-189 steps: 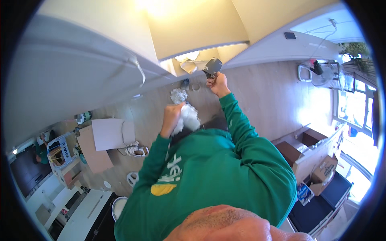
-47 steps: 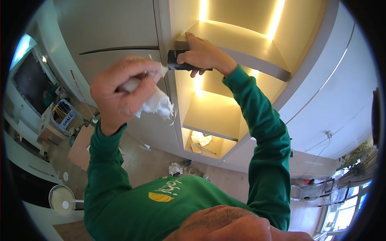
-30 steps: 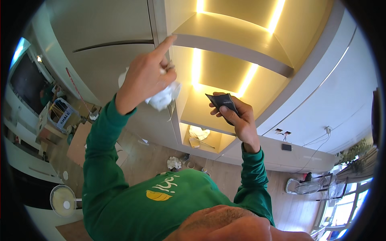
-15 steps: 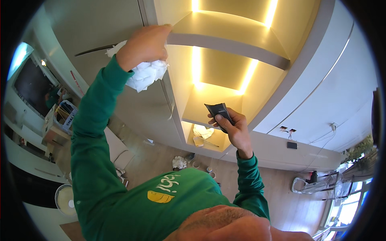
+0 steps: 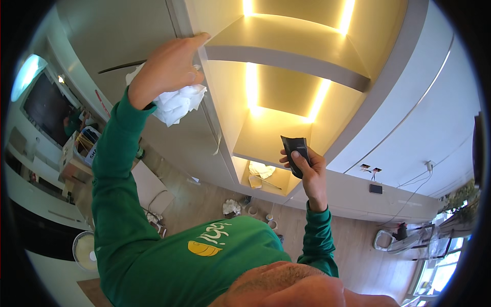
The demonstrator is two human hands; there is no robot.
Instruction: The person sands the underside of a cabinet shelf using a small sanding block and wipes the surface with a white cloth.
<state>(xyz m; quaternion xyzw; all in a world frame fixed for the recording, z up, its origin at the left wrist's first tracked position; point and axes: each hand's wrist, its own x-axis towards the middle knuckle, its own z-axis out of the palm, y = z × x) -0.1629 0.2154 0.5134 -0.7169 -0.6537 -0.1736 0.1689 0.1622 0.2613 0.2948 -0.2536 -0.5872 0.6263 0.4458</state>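
My left hand (image 5: 171, 69) is raised against the upright edge of the lit shelf unit, its index finger stretched out to the frame beside the upper shelf (image 5: 286, 59). Its other fingers are curled round a crumpled white cloth or paper wad (image 5: 179, 105), which hangs out below. In my right hand (image 5: 312, 174), held lower and in front of the middle compartment, is a flat black flared scraper-like piece (image 5: 295, 151). My thumb lies on its face and the wide end points up. Its exact kind cannot be made out.
Light strips glow inside the shelf unit. A pale crumpled cloth (image 5: 261, 170) lies in the lowest compartment. On the floor are a white crumpled heap (image 5: 231, 207) and several tape-like rings. An open box (image 5: 76, 158) stands at left; wires hang from the right wall.
My left hand has shifted slightly left and down along the frame with the white wad. My right hand has moved a little right and turned the black piece more upright.
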